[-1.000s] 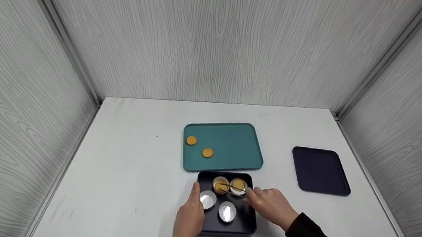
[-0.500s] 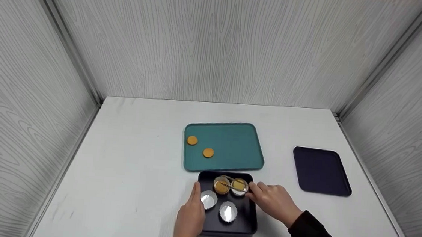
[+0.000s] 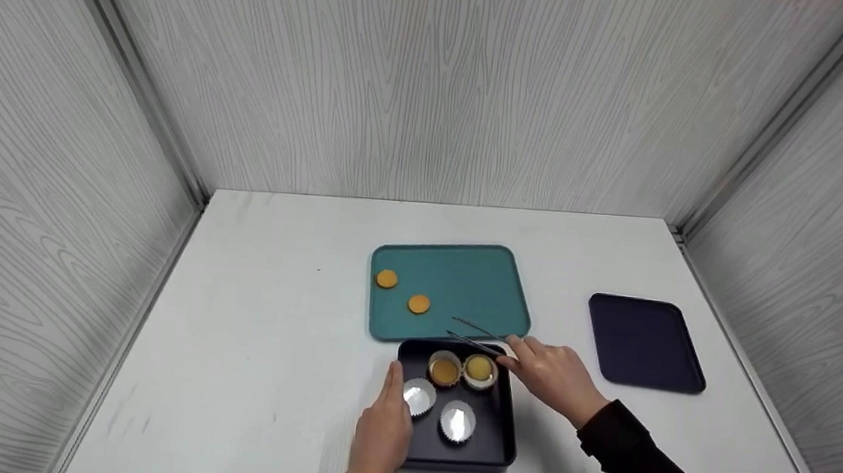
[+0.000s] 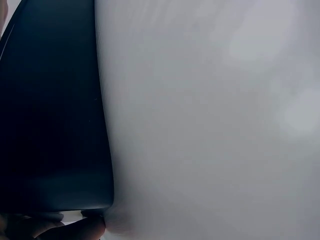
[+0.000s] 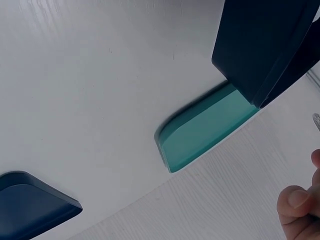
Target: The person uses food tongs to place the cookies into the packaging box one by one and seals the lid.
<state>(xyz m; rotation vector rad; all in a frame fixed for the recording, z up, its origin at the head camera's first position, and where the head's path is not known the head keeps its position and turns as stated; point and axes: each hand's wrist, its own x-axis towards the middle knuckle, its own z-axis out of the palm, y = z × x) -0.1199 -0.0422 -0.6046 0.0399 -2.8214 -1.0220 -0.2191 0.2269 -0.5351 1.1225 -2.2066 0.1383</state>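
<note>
Navy box (image 3: 492, 415) of cups (image 3: 457, 423), two with rounds (image 3: 444, 373); left hand (image 3: 381, 438) straight-fingered, right hand (image 3: 554, 380) around tongs (image 3: 476, 343)

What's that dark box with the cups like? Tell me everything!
The dark box is almost black with a purplish tint, smooth like plastic or coated metal, with rounded corners, upright walls and an open top. It sits flat on the white table, nearer the person than the teal tray. Four pale, crinkly cups stand inside; the far two hold yellowish pieces. The left hand touches its left side.
</note>
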